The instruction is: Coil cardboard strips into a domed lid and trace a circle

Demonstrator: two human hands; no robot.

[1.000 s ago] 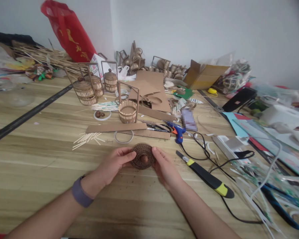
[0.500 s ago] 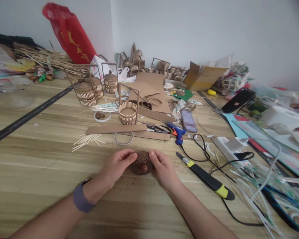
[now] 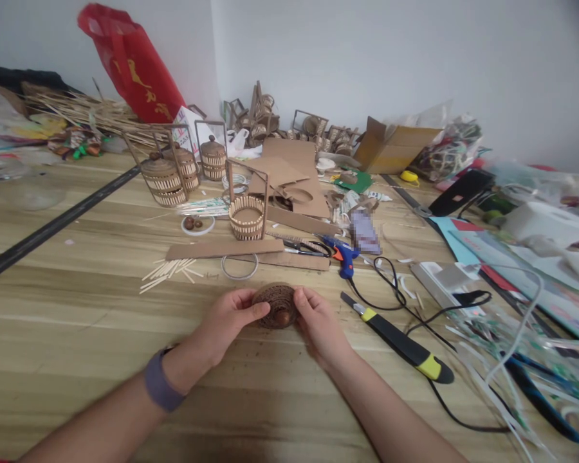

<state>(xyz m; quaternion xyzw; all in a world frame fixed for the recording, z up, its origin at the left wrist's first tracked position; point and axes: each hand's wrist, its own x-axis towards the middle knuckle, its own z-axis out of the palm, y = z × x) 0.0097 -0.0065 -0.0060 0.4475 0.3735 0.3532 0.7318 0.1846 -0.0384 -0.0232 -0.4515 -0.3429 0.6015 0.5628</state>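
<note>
Between my hands is a round lid (image 3: pixel 276 299) of coiled brown corrugated cardboard with a small round brown knob (image 3: pixel 282 316) on it. My left hand (image 3: pixel 229 321) pinches its left edge, the thumb lying on top. At its right edge my right hand (image 3: pixel 316 318) grips with thumb and fingers. The lid is tilted, its knob side facing me. Beyond it stands a small basket (image 3: pixel 247 218) with slatted sides and a tall square handle, without a lid. Cardboard strips (image 3: pixel 224 249) and a white ring (image 3: pixel 240 266) lie between basket and hands.
A utility knife (image 3: pixel 403 341) with its blade out lies right of my hand. Behind it are a blue glue gun (image 3: pixel 345 254), its black cord, and a power strip (image 3: pixel 439 286). Lidded baskets (image 3: pixel 161 180) stand back left; thin sticks (image 3: pixel 171 273) lie nearer.
The lid has tipped and risen slightly, showing more of its rim at the far side. Both hands still hold it, and my left thumb lies further over its top.
</note>
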